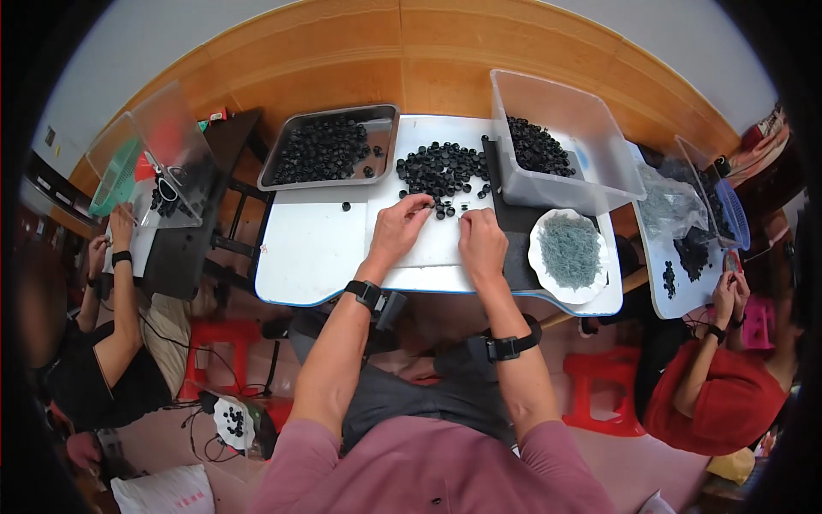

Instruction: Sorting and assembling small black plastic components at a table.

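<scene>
One co-worker [107, 373] in a dark shirt sits far left, bent beside a clear bin [193, 141] on a dark table. On the white table [308, 248] in the middle, I see a metal tray [383, 134] of small black parts, then a lone black cap [346, 206] lying below it. The wearer's left hand [400, 230] comes next, thumb and finger brought close together at the near edge of a loose pile of black caps [441, 167]; whether a cap is pinched there, I cannot tell. Just right of it, the right hand [483, 244] has its fingers curled near the same edge, its grip also unclear. Beyond stand a large clear box [561, 190] partly filled with black parts, and a white scalloped plate [536, 248] heaped with grey-green pieces [569, 250]. Far right, another person [719, 403] in red works at a side table [678, 287].
</scene>
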{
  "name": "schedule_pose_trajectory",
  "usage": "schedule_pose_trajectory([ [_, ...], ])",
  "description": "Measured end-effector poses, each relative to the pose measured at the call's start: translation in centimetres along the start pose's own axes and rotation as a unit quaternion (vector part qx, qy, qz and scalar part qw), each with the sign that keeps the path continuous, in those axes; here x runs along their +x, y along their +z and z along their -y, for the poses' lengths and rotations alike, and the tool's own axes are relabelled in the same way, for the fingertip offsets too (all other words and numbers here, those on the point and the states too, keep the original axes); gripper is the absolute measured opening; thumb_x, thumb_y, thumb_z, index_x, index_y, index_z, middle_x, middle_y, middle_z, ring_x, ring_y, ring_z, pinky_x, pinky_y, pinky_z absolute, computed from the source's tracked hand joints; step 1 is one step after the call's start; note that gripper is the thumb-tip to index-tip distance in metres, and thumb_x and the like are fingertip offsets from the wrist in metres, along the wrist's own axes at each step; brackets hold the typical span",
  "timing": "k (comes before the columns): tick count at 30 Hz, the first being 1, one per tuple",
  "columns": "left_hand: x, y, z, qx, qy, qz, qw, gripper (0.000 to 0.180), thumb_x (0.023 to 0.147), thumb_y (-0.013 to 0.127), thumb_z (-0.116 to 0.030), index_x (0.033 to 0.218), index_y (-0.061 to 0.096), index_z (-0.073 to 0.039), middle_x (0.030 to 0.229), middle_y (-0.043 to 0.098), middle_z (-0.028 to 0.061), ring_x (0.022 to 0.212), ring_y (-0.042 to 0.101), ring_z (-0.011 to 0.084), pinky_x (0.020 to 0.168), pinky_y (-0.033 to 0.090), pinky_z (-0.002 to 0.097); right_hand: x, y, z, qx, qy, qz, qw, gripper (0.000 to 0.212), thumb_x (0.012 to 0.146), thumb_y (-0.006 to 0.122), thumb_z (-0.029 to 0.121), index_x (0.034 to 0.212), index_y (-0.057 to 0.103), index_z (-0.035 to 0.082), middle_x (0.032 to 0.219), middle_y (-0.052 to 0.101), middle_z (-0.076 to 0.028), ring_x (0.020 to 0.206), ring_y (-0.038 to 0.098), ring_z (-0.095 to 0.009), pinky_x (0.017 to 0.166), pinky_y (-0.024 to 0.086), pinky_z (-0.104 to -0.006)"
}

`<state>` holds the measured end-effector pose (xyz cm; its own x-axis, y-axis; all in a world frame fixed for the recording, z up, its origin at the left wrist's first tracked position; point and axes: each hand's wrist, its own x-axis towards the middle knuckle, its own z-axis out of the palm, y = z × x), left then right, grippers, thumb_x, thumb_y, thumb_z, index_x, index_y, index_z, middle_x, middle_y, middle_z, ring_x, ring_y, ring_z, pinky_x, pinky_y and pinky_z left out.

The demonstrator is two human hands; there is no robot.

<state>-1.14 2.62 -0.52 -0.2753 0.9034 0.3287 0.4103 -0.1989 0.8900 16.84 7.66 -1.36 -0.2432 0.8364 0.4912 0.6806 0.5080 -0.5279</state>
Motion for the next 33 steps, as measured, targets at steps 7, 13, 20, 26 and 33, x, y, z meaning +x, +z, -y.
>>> schedule_pose_trajectory([
  [7, -1.0, 0.5, -0.5, -0.161, -0.09, -0.009, 0.983, 0.024, 0.096, 0.071, -0.006, 0.118, 0.07, 0.003, 0.113, 0.074, 0.0093, 0.104, 0.069, 0.0125, 0.091, 0.055, 0.0263, 0.2, -0.7, 0.7, 0.251, 0.048, -0.019, 0.967, 0.008, 0.092, 0.072, 0.01, 0.096, 0.07, 0.003, 0.085, 0.072, -0.011, 0.062, 0.064, -0.021, 0.06, 0.051, -0.0352],
  [13, -1.1, 0.3, 0.0, -0.219, -0.127, -0.014, 0.967, 0.026, 0.094, 0.073, -0.005, 0.118, 0.069, 0.002, 0.109, 0.075, 0.0093, 0.096, 0.07, 0.0125, 0.086, 0.055, 0.0261, 0.2, 1.0, 1.1, 0.389, 0.086, 0.024, 0.917, 0.009, 0.094, 0.07, 0.008, 0.1, 0.07, 0.002, 0.081, 0.073, -0.008, 0.061, 0.062, -0.013, 0.059, 0.05, -0.0298],
  [20, -1.3, 0.2, -0.7, -0.261, -0.13, 0.002, 0.956, 0.022, 0.096, 0.069, -0.001, 0.117, 0.068, 0.004, 0.112, 0.075, 0.0106, 0.099, 0.072, 0.0147, 0.086, 0.058, 0.0269, -0.1, 0.7, 1.4, 0.364, 0.071, 0.015, 0.928, 0.009, 0.091, 0.072, 0.006, 0.099, 0.072, 0.001, 0.082, 0.073, -0.009, 0.065, 0.067, -0.013, 0.059, 0.051, -0.0274],
  [26, -1.5, 0.4, -0.6, -0.227, -0.125, 0.017, 0.966, 0.024, 0.096, 0.07, -0.001, 0.119, 0.069, 0.004, 0.11, 0.075, 0.0086, 0.098, 0.071, 0.013, 0.087, 0.057, 0.0266, -0.1, 0.5, 1.5, 0.363, 0.034, 0.017, 0.931, 0.01, 0.09, 0.071, 0.003, 0.099, 0.072, 0.0, 0.083, 0.074, -0.01, 0.064, 0.067, -0.014, 0.058, 0.052, -0.0276],
  [33, -1.7, 0.6, -0.5, -0.229, -0.125, 0.013, 0.965, 0.023, 0.095, 0.07, 0.0, 0.118, 0.07, 0.003, 0.109, 0.074, 0.0075, 0.098, 0.07, 0.0124, 0.089, 0.057, 0.0268, -0.3, 0.8, 1.5, 0.351, 0.015, 0.002, 0.936, 0.012, 0.088, 0.071, 0.003, 0.1, 0.072, 0.0, 0.085, 0.074, -0.011, 0.064, 0.068, -0.017, 0.059, 0.053, -0.0289],
])
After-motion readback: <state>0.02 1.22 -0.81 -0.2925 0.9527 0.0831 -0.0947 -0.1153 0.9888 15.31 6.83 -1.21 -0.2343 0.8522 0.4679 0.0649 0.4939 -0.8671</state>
